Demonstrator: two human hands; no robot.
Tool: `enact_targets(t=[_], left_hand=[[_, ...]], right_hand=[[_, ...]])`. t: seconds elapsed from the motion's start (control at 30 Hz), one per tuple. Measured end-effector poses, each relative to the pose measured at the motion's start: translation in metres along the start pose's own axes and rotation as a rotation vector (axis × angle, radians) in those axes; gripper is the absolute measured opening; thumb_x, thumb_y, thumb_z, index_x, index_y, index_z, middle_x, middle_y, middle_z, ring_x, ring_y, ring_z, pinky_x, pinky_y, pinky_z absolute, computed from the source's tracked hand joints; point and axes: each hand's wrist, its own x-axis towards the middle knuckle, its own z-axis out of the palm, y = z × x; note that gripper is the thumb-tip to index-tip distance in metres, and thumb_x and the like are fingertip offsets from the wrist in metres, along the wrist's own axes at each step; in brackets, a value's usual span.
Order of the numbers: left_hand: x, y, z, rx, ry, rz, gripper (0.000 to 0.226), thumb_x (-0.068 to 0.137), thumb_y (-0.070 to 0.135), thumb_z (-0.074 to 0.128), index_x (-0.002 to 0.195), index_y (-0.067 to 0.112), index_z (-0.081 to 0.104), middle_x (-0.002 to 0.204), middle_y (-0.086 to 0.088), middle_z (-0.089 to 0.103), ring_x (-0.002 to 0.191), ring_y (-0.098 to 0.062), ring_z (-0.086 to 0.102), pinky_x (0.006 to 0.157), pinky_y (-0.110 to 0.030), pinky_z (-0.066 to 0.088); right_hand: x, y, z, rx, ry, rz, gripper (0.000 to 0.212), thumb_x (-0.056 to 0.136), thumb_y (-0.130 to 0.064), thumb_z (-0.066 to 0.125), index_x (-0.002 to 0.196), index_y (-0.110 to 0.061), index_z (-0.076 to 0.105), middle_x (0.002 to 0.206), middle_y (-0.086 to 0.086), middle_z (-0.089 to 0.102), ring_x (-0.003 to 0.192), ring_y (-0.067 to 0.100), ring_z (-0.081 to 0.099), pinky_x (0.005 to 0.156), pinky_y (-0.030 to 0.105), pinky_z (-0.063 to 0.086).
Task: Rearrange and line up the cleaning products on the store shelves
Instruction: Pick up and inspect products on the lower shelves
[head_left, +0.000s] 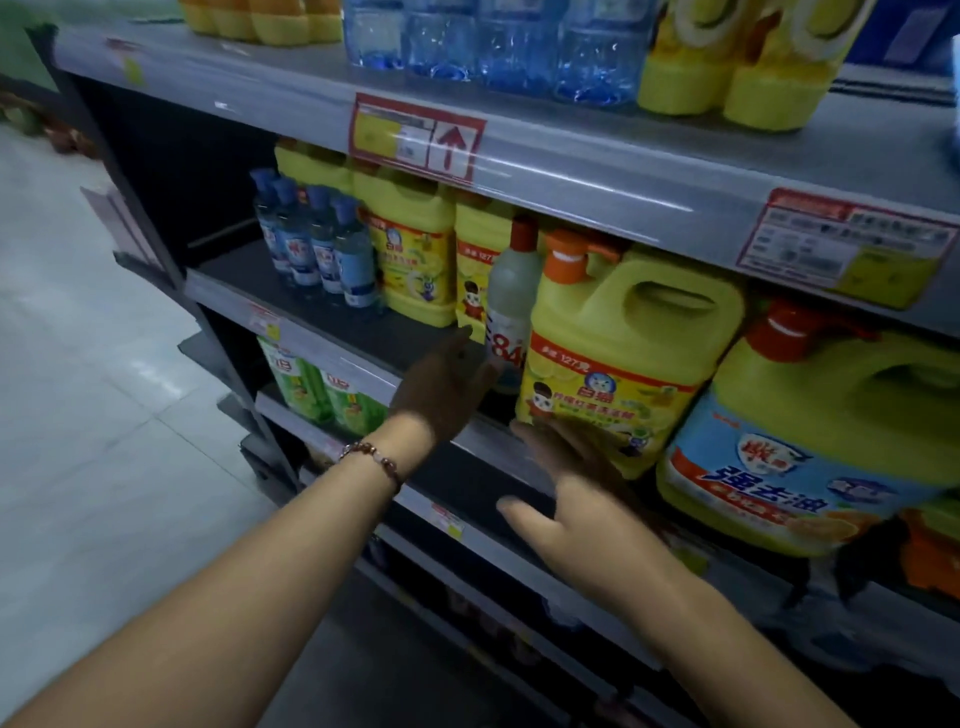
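A big yellow detergent jug (623, 348) with an orange cap stands at the front edge of the middle shelf (363, 332). My right hand (582, 499) lies open under and against its lower left corner, fingers straight. My left hand (447, 384), with a bead bracelet on the wrist, reaches past the shelf edge toward a pale bottle (511, 301) with a red cap and "84" label; its fingertips touch the bottle's base. Whether they curl round it I cannot tell. More yellow jugs (415, 254) stand behind to the left.
Several small clear blue-capped bottles (317, 244) stand at the shelf's left. A yellow jug with a blue label (810, 447) is at right. The top shelf (571, 161) holds blue and yellow containers. Green bottles (311, 384) sit on the lower shelf. Tiled floor (78, 415) lies left.
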Motion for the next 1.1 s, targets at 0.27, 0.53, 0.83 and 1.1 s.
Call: enact_targets(t=[0.27,0.53,0.83,1.1], left_hand=[[0.043,-0.019,0.024,-0.422,-0.115,0.222,0.063,0.091,0.037,0.070,0.144,0.022,0.040,0.135,0.009,0.061,0.122,-0.005,0.060,0.102,-0.037,0.052],[-0.008,-0.044,-0.028,-0.696,-0.013,0.017,0.038,0.081,0.037,0.075,0.114,0.026,0.059,0.107,0.005,0.073,0.103,-0.013,0.069,0.094,-0.046,0.055],[-0.092,-0.100,-0.098,-1.336,-0.237,-0.302,0.065,0.094,0.062,0.038,0.128,0.012,0.062,0.114,-0.012,0.073,0.109,-0.026,0.068,0.096,-0.040,0.055],[-0.109,-0.143,-0.128,-1.549,-0.291,-0.575,0.081,0.093,0.073,0.033,0.089,0.006,0.078,0.086,-0.019,0.071,0.078,-0.030,0.072,0.073,-0.040,0.061]], right_hand=[[0.020,0.000,0.013,0.051,0.078,0.023,0.064,0.093,-0.041,0.064,0.150,-0.038,0.035,0.156,-0.018,0.025,0.146,0.002,0.019,0.117,0.016,0.017],[0.033,-0.043,0.027,0.305,0.218,0.190,0.069,0.089,-0.041,0.069,0.146,-0.046,0.033,0.133,-0.030,0.038,0.124,-0.011,0.035,0.095,0.001,0.027],[0.039,-0.155,0.105,0.645,0.204,0.209,0.065,0.067,-0.029,0.082,0.123,-0.047,0.053,0.111,-0.018,0.069,0.100,0.004,0.067,0.091,0.038,0.057],[0.021,-0.210,0.152,0.279,0.198,0.214,0.086,0.071,-0.052,0.077,0.143,-0.046,0.029,0.125,-0.024,0.049,0.112,-0.003,0.052,0.093,0.022,0.047]])
